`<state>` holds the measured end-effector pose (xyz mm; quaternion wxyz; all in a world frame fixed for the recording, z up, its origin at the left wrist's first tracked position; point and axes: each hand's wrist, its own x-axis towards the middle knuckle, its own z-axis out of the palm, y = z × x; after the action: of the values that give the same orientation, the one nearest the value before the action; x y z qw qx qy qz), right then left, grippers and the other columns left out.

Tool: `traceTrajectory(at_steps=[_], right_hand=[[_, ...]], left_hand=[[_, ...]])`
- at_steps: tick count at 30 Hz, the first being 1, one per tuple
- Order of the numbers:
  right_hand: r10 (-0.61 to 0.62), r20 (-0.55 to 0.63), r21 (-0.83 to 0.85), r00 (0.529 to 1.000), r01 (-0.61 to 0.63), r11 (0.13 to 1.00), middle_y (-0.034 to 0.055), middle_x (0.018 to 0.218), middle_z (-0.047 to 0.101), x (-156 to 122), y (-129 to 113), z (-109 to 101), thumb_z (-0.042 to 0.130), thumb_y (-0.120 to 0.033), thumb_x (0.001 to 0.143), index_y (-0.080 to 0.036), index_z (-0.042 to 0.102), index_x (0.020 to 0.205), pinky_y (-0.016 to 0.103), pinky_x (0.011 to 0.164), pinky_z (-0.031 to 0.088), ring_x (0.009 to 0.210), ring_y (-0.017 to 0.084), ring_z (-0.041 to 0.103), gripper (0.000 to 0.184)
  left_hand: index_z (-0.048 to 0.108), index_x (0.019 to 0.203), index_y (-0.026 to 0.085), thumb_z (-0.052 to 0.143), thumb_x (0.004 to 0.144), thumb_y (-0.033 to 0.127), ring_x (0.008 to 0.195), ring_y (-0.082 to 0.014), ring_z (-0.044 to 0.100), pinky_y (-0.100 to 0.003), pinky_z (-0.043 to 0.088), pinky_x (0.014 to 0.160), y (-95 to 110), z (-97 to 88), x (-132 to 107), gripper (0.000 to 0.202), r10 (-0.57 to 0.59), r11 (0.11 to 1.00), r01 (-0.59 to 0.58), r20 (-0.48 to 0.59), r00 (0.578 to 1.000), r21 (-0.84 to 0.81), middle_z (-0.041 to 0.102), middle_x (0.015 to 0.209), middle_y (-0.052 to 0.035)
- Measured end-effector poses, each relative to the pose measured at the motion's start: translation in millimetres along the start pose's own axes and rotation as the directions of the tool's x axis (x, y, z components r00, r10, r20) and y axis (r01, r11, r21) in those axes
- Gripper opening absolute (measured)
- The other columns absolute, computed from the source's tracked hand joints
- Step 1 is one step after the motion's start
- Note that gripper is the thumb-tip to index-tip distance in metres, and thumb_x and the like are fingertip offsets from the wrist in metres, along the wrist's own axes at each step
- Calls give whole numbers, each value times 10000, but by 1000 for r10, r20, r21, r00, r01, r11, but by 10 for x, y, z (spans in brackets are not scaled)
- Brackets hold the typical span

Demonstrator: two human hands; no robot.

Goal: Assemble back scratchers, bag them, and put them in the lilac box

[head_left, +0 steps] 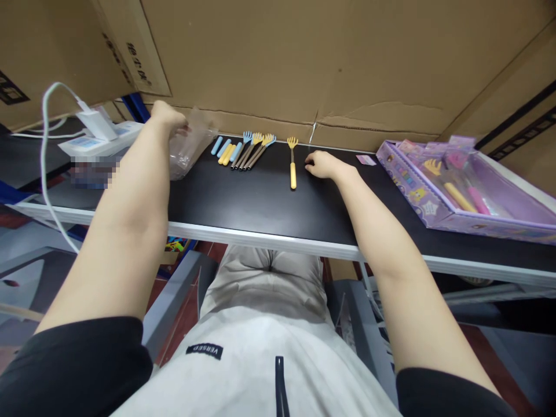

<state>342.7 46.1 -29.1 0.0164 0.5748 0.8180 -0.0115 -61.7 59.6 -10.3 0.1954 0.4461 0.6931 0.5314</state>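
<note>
My left hand [170, 120] reaches to the back left of the black table, its fingers closed on the upper edge of a clear plastic bag [187, 152]. My right hand [322, 165] rests on the tabletop with its fingers curled, and I see nothing in them. Just left of it lies a yellow back scratcher [292, 168], claw towards the back, handle towards me. Between the bag and that scratcher are several metal shafts with blue and yellow claws [254, 152]. Loose blue and yellow handles [226, 152] lie beside them.
A purple display box [428, 200] on the right holds packed back scratchers, yellow and pink. A small pink card [365, 160] lies near it. At the left are a white power strip [102, 141] and a charging cable [44, 145]. Cardboard walls [278, 63] enclose the back.
</note>
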Motion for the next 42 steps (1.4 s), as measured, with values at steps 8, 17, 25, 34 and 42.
traceTrajectory(at_steps=[8, 17, 25, 34, 42], right_hand=[[-19, 1, -25, 1000, 19, 1000, 201, 1557, 699, 31, 14, 15, 559, -171, 1076, -97, 743, 1494, 404, 1254, 515, 1478, 331, 661, 463], [43, -131, 141, 990, -25, 990, 182, 1514, 730, 24, -62, 16, 562, -213, 1089, -120, 751, 1463, 414, 1245, 516, 1460, 317, 668, 430], [81, -128, 771, 989, 48, 635, 158, 1261, 807, -67, -365, -69, 646, -457, 1133, -171, 694, 1333, 368, 1063, 630, 1139, 224, 806, 352], [20, -56, 914, 998, 43, 404, 67, 896, 771, -171, -442, -130, 858, -132, 876, -163, 746, 1051, 394, 965, 685, 874, 202, 774, 209], [-52, 19, 942, 998, -1, 337, 38, 732, 689, -56, -302, -53, 904, -88, 843, -155, 690, 834, 253, 668, 586, 679, 135, 640, 225]], left_hand=[[555, 1159, 219, 594, 898, -143, 902, -194, 688, -504, 529, 1163, 696, 421, -404, 448, -101, 939, 72, -71, 992, -335, 490, 731, 56], [662, 1268, 197, 602, 930, 4, 1199, -211, 738, -422, 653, 1082, 516, 909, -661, 394, -109, 888, 148, 113, 988, -435, 707, 985, -12], [701, 1145, 207, 779, 759, 44, 1328, -359, 708, -571, 651, 1113, 223, 1216, -836, 426, 82, 814, 20, 147, 986, -581, 700, 1225, -103], [699, 1104, 218, 741, 732, 7, 1367, -335, 702, -513, 627, 1155, 345, 1206, -1081, 430, 123, 809, 12, 189, 974, -587, 710, 1307, -90], [659, 1438, 329, 782, 792, 124, 1210, -282, 783, -441, 655, 1064, 139, 1216, -713, 690, -7, 746, 170, 248, 969, -644, 757, 1275, -79]])
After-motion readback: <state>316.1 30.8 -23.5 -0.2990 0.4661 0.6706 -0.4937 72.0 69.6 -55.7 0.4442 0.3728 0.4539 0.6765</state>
